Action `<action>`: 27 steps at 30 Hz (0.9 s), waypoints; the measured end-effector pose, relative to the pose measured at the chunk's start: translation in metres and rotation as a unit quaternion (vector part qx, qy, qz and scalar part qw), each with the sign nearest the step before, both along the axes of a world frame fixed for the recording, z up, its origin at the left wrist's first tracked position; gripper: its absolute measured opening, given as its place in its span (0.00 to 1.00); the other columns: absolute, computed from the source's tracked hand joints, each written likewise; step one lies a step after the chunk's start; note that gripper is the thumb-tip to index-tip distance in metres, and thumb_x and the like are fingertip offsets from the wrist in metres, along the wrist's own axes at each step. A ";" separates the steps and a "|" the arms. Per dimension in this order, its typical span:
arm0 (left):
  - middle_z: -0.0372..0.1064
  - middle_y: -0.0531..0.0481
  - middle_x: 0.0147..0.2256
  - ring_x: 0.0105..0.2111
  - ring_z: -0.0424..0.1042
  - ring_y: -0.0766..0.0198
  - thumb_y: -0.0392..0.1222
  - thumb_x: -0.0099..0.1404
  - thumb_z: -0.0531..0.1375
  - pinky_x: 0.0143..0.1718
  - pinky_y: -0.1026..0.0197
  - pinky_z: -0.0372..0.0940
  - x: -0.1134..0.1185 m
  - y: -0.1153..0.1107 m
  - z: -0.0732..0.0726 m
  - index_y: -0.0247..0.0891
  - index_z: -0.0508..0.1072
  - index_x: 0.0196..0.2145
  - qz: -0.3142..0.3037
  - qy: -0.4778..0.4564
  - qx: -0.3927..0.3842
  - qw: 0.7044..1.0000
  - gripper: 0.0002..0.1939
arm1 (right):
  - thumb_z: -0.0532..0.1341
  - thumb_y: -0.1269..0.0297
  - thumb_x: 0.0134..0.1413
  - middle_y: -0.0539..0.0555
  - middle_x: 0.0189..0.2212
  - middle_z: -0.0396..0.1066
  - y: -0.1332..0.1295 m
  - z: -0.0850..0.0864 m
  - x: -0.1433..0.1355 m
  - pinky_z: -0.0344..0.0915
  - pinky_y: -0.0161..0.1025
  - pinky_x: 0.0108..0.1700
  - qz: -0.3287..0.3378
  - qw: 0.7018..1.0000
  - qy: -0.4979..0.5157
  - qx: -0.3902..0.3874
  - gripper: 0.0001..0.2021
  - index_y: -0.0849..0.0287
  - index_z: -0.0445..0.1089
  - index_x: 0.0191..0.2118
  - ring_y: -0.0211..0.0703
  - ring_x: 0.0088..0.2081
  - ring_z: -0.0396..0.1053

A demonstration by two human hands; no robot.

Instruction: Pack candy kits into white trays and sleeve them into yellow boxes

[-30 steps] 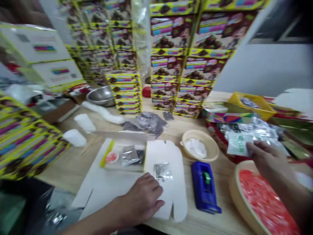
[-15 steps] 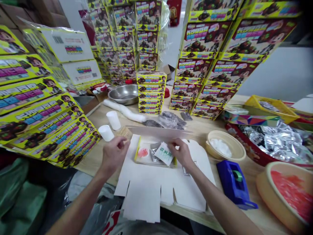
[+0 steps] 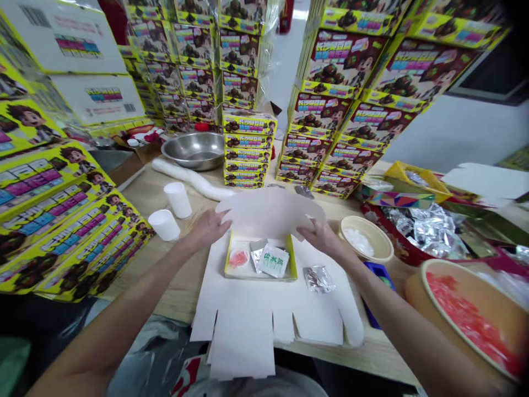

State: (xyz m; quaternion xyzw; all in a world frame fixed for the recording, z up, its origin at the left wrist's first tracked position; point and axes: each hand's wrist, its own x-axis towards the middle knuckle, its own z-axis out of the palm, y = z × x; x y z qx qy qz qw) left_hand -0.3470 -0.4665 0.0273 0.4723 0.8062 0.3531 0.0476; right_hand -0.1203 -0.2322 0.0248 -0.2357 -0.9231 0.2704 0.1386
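An opened small box (image 3: 260, 275) with yellow edges lies in front of me, its white lid flap (image 3: 270, 212) raised at the back. My left hand (image 3: 208, 227) pinches the flap's left corner, and my right hand (image 3: 321, 235) pinches its right corner. Inside are a small round white cup (image 3: 238, 258) with something pinkish-red in it, a silver sachet (image 3: 257, 255) and a white packet (image 3: 275, 261) with green lettering. The box rests on flat white cardboard blanks (image 3: 242, 325). Another silver sachet (image 3: 319, 279) lies on the blanks, right of the box.
Stacked printed boxes (image 3: 243, 140) stand behind and at both sides. Left are stacked white cups (image 3: 177, 199) and a steel bowl (image 3: 194, 150). Rightward are a bowl of white pieces (image 3: 386, 248), a blue tape dispenser (image 3: 374, 320) partly behind my forearm, and a tub (image 3: 417, 295) of red packets.
Both hands have moved to the flap's corners and tilted it up. My right hand has left the white packet, which now lies flatter in the box. The view has shifted slightly.
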 end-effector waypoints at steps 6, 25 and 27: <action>0.72 0.41 0.34 0.36 0.71 0.56 0.35 0.62 0.48 0.42 0.55 0.64 0.047 -0.002 -0.019 0.31 0.69 0.42 0.058 0.052 0.003 0.997 0.14 | 0.52 0.63 0.51 0.51 0.22 0.69 -0.038 -0.023 0.005 0.64 0.37 0.28 -0.069 0.989 0.024 -0.131 0.09 0.59 0.66 0.33 0.42 0.25 0.67; 0.57 0.40 0.52 0.55 0.57 0.54 0.37 0.61 0.53 0.55 0.51 0.59 0.051 -0.057 -0.067 0.36 0.62 0.50 -0.158 0.080 -0.005 0.984 0.18 | 0.63 0.53 0.45 0.63 0.62 0.40 -0.056 -0.067 0.055 0.59 0.52 0.56 0.172 0.982 0.030 -0.078 0.40 0.53 0.44 0.62 0.57 0.58 0.55; 0.63 0.41 0.47 0.50 0.63 0.56 0.38 0.62 0.53 0.51 0.53 0.62 0.044 -0.048 -0.054 0.35 0.65 0.44 -0.156 0.064 -0.013 0.986 0.12 | 0.61 0.52 0.49 0.63 0.62 0.44 -0.049 -0.058 0.051 0.56 0.53 0.58 0.198 0.975 0.036 -0.091 0.38 0.55 0.44 0.62 0.57 0.60 0.52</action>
